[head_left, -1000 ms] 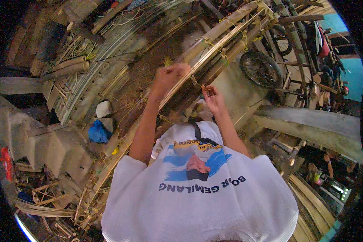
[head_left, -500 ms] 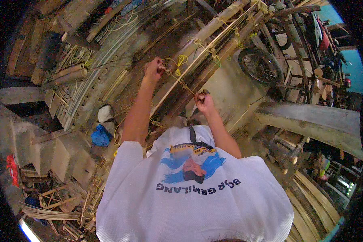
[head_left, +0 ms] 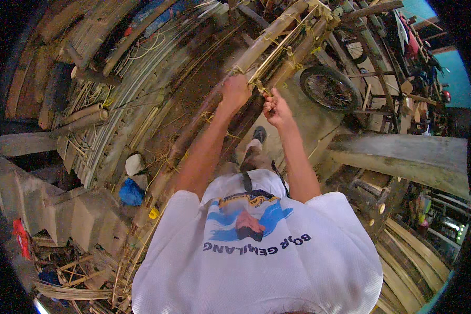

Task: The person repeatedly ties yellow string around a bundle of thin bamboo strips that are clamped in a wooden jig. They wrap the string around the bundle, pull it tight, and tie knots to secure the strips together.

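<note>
The long bamboo pole [head_left: 256, 49] is gripped by the left hand [head_left: 235, 91], closed around it at a yellow tie [head_left: 237, 69], seemingly to steady it; beside it, a thin strip [head_left: 260, 86] is pinched by the right hand [head_left: 275, 107], apparently for binding

Bamboo workshop: stacked poles [head_left: 83, 118], offcuts.

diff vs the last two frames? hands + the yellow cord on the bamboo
Half a second ago the hands were apart, a length of yellow cord stretched between them. Now the left hand and right hand have closed together at the bamboo frame; the left grips a pole, the right pinches the yellow cord at a lashing. The stretched length is gone. Frame, wheel and blue bundle look unchanged.
</note>
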The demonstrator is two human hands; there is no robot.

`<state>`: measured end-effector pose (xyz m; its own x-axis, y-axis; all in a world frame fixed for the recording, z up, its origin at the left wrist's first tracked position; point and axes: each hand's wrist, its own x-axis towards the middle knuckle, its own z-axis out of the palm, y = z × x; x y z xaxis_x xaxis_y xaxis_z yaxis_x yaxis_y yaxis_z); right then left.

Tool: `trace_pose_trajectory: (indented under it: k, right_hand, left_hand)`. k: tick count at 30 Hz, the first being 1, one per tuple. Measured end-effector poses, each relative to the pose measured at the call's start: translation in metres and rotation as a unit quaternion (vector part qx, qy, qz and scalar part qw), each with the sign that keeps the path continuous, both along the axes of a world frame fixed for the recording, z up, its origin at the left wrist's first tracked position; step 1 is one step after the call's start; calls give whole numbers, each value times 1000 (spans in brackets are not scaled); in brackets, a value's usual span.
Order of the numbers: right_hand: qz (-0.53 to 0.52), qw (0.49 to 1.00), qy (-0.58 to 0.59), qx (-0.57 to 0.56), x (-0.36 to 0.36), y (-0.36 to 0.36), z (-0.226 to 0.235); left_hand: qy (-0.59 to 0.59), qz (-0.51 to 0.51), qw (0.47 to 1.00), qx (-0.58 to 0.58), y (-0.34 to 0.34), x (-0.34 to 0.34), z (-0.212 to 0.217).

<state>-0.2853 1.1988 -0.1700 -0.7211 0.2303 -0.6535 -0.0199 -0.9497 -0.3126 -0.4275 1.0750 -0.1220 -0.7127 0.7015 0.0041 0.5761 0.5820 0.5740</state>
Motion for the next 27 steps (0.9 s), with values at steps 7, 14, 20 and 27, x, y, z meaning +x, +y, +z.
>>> trace_pose_trajectory:
  k: [7,14,20,27]
  right_hand:
    - [-245,931,10,270,-19,-12,54]
    - [277,532,102,794,-131,-70,96]
    - [431,299,46,850,-173,4,73]
    - [113,560,49,819,-88,-35,137]
  left_hand:
    - [-61,118,990,56,6,18,-28]
    - [-94,109,925,351,5,48,-63]
    - [-28,145,984,103,17,39,-23]
    - [37,138,977,158,4,35,-26]
